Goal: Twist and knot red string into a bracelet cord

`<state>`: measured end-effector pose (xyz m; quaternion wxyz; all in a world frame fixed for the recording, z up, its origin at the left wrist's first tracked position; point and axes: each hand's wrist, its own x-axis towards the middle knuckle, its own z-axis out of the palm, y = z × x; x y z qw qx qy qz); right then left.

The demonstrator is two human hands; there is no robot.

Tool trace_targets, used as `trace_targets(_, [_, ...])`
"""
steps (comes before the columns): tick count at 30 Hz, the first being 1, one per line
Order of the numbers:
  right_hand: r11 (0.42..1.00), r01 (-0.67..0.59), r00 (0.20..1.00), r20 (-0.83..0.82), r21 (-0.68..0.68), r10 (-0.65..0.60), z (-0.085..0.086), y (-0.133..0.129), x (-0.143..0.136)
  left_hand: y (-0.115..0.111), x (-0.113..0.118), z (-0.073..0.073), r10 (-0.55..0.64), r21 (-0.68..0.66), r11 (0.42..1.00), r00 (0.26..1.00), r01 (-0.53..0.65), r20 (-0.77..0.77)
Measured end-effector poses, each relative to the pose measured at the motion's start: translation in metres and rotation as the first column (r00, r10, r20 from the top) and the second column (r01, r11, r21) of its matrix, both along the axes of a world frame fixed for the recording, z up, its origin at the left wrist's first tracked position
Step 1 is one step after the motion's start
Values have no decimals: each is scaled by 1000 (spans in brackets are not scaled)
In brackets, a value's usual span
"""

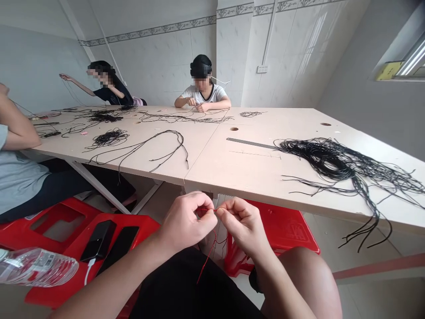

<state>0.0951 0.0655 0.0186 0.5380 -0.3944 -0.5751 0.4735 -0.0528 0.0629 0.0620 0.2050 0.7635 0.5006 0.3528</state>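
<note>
Between my two hands, above my lap and just short of the table edge, is a thin red cord [211,253]. My left hand [191,217] pinches it with thumb and forefinger. Fingertip to fingertip with it, my right hand [241,220] pinches the same cord, its other fingers curled. Loose red ends dangle below both hands over my dark clothing. The part of the cord inside my fingers is mostly hidden, so I cannot make out a knot there.
On the table [206,155] lie a big bundle of black cords [318,155], a metal ruler [249,142] and looser black cords [166,135]. Red stools [282,230] stand below; one bears a power bank [98,239], a phone [121,248] and a water bottle [40,267]. Several people sit around.
</note>
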Motion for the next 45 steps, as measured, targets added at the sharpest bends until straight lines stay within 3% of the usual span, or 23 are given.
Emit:
trace_targets(3, [1000,-25,997,-71,-13,24,0,1,2,0,-4,2,-12,-330,942,987,64,159])
trace_targets(6, [998,-53,995,-89,-32,50,1,1,3,-1,-7,1,-9,-437,890,963,130,269])
trace_targets(11, [990,-85,991,-110,-110,73,2,0,6,-7,-6,3,36,-525,829,921,190,389])
trace_targets(23, [990,-96,991,-106,-104,85,6,-7,10,-8,-3,2,59,-531,832,928,158,368])
trace_targets(27, [988,-112,991,-87,-104,103,7,-8,10,-7,1,0,12,-418,904,973,88,230])
trace_targets(30, [982,-135,989,-84,-134,124,6,-9,6,-6,4,-4,-35,-89,995,994,44,103])
trace_targets(33, [978,-146,982,-144,-150,125,4,-11,2,-6,6,-8,-67,226,972,998,64,6])
trace_targets(35, [976,-157,973,-193,-154,126,1,-12,1,-7,7,-8,-54,289,955,998,58,-21])
trace_targets(37, [970,-177,960,-246,-167,132,-1,-12,1,-9,7,-8,-39,224,974,999,36,8])
trace_targets(39, [967,-184,947,-296,-174,127,-3,-10,1,-11,6,-7,-30,17,999,996,29,83])
trace_targets(42, [971,-192,937,-320,-146,137,-5,-7,3,-14,2,-8,2,-291,954,970,71,243])
trace_targets(45, [967,-209,944,-290,-147,159,-4,-5,6,-16,-4,-13,42,-415,899,916,139,399])
